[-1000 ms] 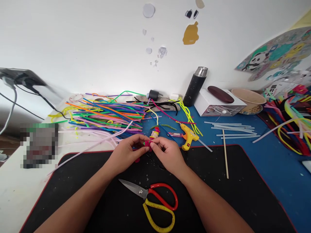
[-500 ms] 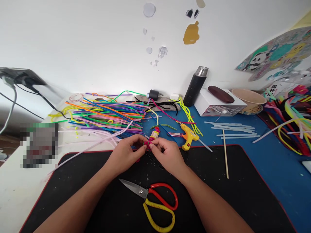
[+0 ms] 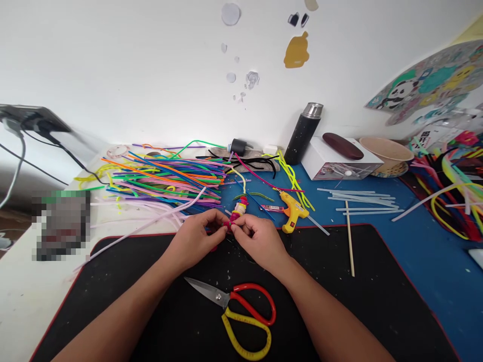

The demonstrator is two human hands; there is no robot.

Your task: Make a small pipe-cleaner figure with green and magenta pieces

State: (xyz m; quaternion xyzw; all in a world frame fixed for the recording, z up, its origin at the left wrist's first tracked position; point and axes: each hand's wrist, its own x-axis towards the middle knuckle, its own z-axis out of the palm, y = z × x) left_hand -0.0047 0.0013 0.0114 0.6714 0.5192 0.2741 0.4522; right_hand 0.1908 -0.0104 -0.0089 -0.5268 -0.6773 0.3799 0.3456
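Beyond the scissors (image 3: pixel 226 300), I watch remotely as the left hand (image 3: pixel 199 234) and right hand (image 3: pixel 261 241) pinch a small figure (image 3: pixel 240 206), barely shifted from half a second ago, between their fingers; close handwork, I judge, continues at its pink end.

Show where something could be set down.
Black mat patches, nearly bare: between right forearm and the mat's right edge, nearer than the wooden stick; between left forearm and left edge. Crowded: behind the mat, with pipe cleaners and glue gun.
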